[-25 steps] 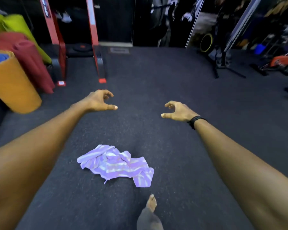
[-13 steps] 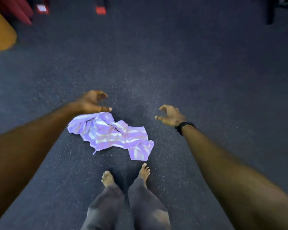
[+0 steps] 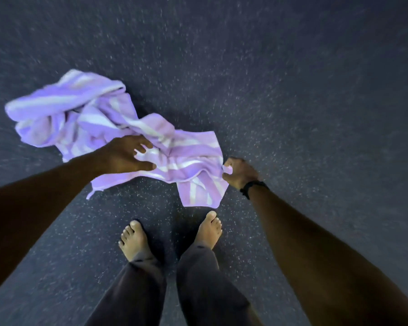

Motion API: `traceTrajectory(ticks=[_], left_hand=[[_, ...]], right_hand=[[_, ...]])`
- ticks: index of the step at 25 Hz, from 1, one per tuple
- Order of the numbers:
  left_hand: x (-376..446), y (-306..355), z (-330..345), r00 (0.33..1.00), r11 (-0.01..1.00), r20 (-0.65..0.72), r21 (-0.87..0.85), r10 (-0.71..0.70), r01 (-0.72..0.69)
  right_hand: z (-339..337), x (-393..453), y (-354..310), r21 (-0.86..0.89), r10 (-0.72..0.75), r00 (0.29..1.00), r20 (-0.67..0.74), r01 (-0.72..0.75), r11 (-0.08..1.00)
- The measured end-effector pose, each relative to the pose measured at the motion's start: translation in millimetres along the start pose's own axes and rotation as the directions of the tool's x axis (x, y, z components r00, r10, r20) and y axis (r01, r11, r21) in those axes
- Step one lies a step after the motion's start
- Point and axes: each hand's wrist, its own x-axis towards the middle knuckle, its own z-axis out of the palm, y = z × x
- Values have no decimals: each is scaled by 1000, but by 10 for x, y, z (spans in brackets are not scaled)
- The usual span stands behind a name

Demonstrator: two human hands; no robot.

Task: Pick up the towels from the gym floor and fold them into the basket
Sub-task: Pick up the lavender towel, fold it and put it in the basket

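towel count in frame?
1. A crumpled purple-and-white striped towel on the dark speckled floor, ahead of the bare feet; right hand pinches its corner, left hand reaches onto it. No basket visible.

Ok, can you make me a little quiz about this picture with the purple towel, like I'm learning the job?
1. True or false: the towel is already folded.
2. Which hand pinches the towel's edge: A) right hand B) left hand C) neither?
3. Fill in: the person's feet are ____ (bare or in shoes).

Key
1. False: it lies crumpled on the floor.
2. A: the right hand's curled fingers pinch the edge nearest it; the left hand reaches over the middle with spread fingers.
3. Bare.
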Motion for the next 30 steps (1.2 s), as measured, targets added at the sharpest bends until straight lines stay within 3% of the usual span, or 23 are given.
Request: traceTrajectory(ticks=[2,4,6,8,11,13,15,17,18,19,20,21,23,25,30], left_hand=[[358,-333,379,997,992,23,-96,-80,82],[377,-931,953,946,976,-253,31,-203,218],[174,-1749,2150,804,864,-374,18,-461,504],[115,-2392,3032,695,764,-441,33,-567,644],[138,-2561,2931,695,792,-579,131,-427,596],[7,-2601,3067,754,857,-492,33,-435,515],[-11,-2086,2398,846,934,-413,-33,-337,356],[-266,-865,782,972,984,-210,120,-106,134],[-422,-77,-112,985,975,-170,223,22,17],[-636,660,-809,967,945,-224,323,124,-46],[-990,1213,-1242,962,947,-237,315,139,-60],[-1319,1491,-1545,979,984,-164,148,118,-94],[-1652,1788,-1901,972,998,-225,6,62,-63],[-2078,2070,-2369,957,995,-273,3,96,-99],[-3626,2930,-3750,819,977,-535,148,207,-150]], right_hand=[[382,315,128,-147,-24,999,39,30,989],[693,532,226,-355,-18,999,27,27,935],[884,646,313,-541,-25,999,-46,-4,841],[925,695,391,-610,-56,992,-115,-26,792],[654,597,438,-396,-156,965,-209,63,916],[259,346,297,-122,-216,939,-267,189,974],[-171,45,3,30,-254,915,-315,276,961],[-725,-307,-450,62,-290,896,-336,328,943],[-1030,-488,-708,56,-322,883,-342,361,931],[-1342,-678,-974,46,-367,865,-342,405,913],[-1680,-877,-1250,38,-409,846,-341,448,893],[-2031,-1081,-1528,29,-449,825,-342,487,873],[-2668,-1484,-2035,-24,-533,763,-366,565,825],[-3370,-1981,-2581,-147,-629,663,-406,632,761],[-4922,-3478,-3809,-347,-768,420,-484,713,609]])
